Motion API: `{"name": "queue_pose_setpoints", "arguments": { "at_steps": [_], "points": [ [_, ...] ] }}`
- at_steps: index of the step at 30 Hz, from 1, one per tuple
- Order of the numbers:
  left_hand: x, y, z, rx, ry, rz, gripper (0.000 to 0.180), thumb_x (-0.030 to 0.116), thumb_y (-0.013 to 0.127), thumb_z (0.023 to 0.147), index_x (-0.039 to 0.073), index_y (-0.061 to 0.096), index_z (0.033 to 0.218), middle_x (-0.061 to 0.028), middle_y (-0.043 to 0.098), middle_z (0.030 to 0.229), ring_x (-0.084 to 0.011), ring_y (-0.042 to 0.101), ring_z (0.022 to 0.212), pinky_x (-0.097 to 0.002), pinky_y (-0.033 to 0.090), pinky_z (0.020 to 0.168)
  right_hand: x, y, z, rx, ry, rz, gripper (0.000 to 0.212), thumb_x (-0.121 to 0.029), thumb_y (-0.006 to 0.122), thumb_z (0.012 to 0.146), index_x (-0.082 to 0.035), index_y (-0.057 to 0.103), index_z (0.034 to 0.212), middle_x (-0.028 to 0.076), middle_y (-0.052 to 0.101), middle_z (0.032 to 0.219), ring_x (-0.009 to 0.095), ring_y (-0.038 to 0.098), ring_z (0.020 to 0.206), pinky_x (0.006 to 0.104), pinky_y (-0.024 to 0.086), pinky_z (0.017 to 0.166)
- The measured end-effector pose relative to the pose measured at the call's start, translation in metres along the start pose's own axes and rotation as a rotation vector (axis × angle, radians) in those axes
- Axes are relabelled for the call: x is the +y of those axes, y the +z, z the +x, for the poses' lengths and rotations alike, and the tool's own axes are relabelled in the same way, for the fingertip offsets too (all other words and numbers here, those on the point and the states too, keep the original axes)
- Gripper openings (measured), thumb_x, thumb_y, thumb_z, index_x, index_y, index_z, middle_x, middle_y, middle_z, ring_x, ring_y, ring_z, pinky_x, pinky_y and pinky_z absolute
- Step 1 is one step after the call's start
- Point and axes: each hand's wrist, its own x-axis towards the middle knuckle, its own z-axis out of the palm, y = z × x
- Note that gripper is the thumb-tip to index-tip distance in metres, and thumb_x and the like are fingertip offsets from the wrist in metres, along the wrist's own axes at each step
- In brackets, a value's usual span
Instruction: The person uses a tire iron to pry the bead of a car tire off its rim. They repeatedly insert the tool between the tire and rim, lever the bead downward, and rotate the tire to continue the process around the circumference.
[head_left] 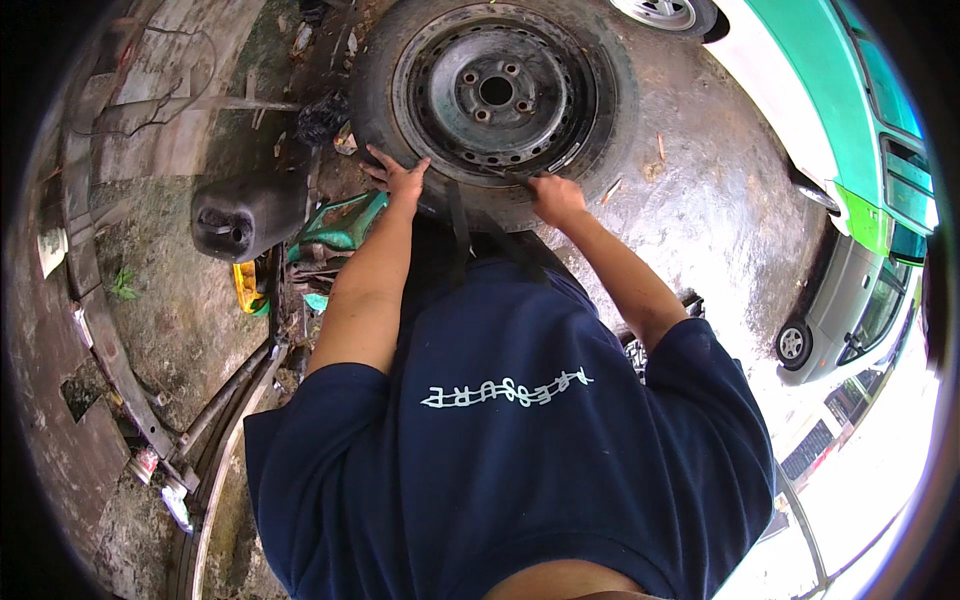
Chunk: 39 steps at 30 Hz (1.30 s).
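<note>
A black car tyre on a dark, worn steel wheel rim lies flat before me. My left hand rests on the near left part of the tyre's sidewall, its fingers spread and nothing in them. At the near right edge of the rim, my right hand is closed, knuckles up. Something thin and dark seems to reach from its fingers toward the rim, but I cannot make out what it is. Two dark straps or bars cross the tyre's near edge between my hands.
Left of the tyre lie a black plastic jerrycan, a green container and a yellow object. Metal bars run along the left. A green and white vehicle and a silver car stand at right.
</note>
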Motion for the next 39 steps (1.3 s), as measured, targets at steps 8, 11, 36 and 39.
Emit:
{"name": "queue_pose_setpoints", "arguments": {
  "at_steps": [8,11,36,39],
  "points": [
    [0.005,-0.001,-0.003,0.012,-0.025,0.053,0.138,0.038,0.089,0.060,0.035,-0.019,0.147,-0.0204,-0.024,0.152,-0.0475,-0.008,0.141,-0.0582,0.015,0.113,0.019,-0.041,-0.023,-0.011,0.208,0.048,0.032,-0.015,0.059,0.078,-0.018,0.066,0.110,0.015,0.067,0.100,0.033,0.066,0.094,0.0440,0.054,0.080],
    [0.013,-0.006,-0.004,-0.070,-0.148,-0.003,0.139,0.034,0.089,0.061,0.034,-0.020,0.147,-0.0209,-0.024,0.152,-0.0468,-0.008,0.141,-0.0570,0.013,0.113,0.001,-0.035,-0.015,0.044,0.199,0.118,0.032,-0.015,0.060,0.078,-0.017,0.067,0.109,0.016,0.068,0.096,0.034,0.066,0.092,0.0441,0.054,0.080],
    [0.002,-0.001,0.004,-0.032,-0.014,0.072,0.140,0.036,0.088,0.061,0.027,-0.023,0.146,-0.0251,-0.029,0.149,-0.0402,-0.014,0.142,-0.0559,0.010,0.114,0.036,0.011,0.023,0.378,0.225,0.653,0.039,-0.033,0.075,0.074,-0.014,0.069,0.107,0.017,0.069,0.097,0.035,0.065,0.094,0.0413,0.052,0.081],
    [0.005,-0.002,0.001,-0.024,-0.023,0.087,0.140,0.036,0.088,0.062,0.028,-0.023,0.146,-0.0250,-0.027,0.149,-0.0407,-0.012,0.142,-0.0539,0.010,0.115,0.070,-0.013,0.007,0.462,0.290,0.547,0.036,-0.030,0.074,0.075,-0.016,0.069,0.107,0.017,0.069,0.096,0.034,0.065,0.094,0.0412,0.052,0.080]
  ]
}}
